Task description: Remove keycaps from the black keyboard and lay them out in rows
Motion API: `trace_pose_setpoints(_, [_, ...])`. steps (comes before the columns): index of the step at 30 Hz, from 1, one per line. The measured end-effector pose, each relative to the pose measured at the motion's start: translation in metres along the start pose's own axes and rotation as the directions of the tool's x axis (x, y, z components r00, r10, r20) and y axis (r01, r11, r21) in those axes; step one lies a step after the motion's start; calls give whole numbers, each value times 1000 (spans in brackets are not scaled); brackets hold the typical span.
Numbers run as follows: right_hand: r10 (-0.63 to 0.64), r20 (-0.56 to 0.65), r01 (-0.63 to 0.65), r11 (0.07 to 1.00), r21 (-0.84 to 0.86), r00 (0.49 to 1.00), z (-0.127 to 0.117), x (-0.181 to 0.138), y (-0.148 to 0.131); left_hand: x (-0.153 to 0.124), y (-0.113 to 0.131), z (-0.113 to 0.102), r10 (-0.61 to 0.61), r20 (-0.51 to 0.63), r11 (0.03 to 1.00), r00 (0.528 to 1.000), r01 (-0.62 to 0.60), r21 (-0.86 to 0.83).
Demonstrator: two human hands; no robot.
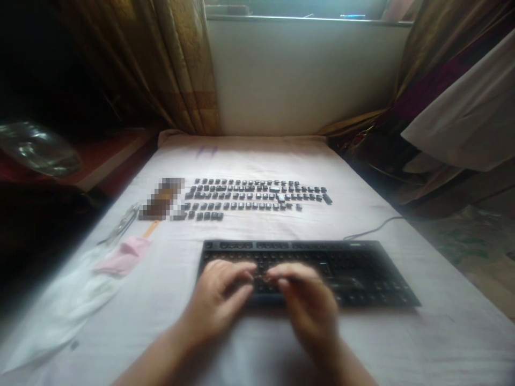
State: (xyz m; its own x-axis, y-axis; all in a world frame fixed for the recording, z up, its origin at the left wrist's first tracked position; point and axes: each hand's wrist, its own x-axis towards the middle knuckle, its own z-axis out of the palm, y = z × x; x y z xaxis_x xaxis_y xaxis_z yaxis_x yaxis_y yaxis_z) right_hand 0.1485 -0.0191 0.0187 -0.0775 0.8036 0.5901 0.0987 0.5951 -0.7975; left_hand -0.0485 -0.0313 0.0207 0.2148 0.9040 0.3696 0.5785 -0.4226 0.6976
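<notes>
A black computer keyboard [362, 273] lies across the bed in front of me, many of its keycaps off. Over its left half, my left hand [225, 289] is closed, thumb and curled fingers drawn close together. My right hand [306, 300] faces it from the other side, with thumb and forefinger in a pinch. The fingertips of both hands nearly meet just above the keys. Whatever they hold is too small and blurred to make out. Beyond the keyboard, loose black keycaps [241, 196] are laid out in several rows.
Left of the keycaps is a pixelated brownish patch [163, 198]. Near it are a pink cloth [124, 254], a clear plastic bag [64, 300] and a thin metallic item [126, 220]. The keyboard cable [374, 228] runs right. Curtains [177, 64] hang by the window.
</notes>
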Motion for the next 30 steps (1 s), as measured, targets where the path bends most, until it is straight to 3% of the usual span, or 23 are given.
trace_pose_setpoints(4, [45, -58, -46, 999, -22, 997, -4, -1, 4, 3, -11, -10, 88, -62, 993, 994, -82, 82])
trace_pose_setpoints(8, [44, -66, -45, 999, -28, 997, -4, -1, 5, 13, -25, -26, 47, -125, 978, 991, -21, 206])
trace_pose_setpoints(13, [42, -65, -43, 999, -6, 997, -4, 0, 5, 41, -51, -39, 19, -81, 949, 997, 7, 314])
trace_pose_setpoints(15, [38, -54, -39, 999, -4, 998, -5, 0, 6, 56, -62, -40, 9, -76, 897, 997, 26, 440])
trace_pose_setpoints(20, [26, -47, -26, 1000, -12, 999, -7, 0, 8, 87, -82, -35, 37, -43, 844, 998, -9, 536])
trace_pose_setpoints(30, [9, -48, -9, 1000, -5, 999, -7, 5, 3, 112, -101, -33, 56, 37, 763, 998, -66, 644])
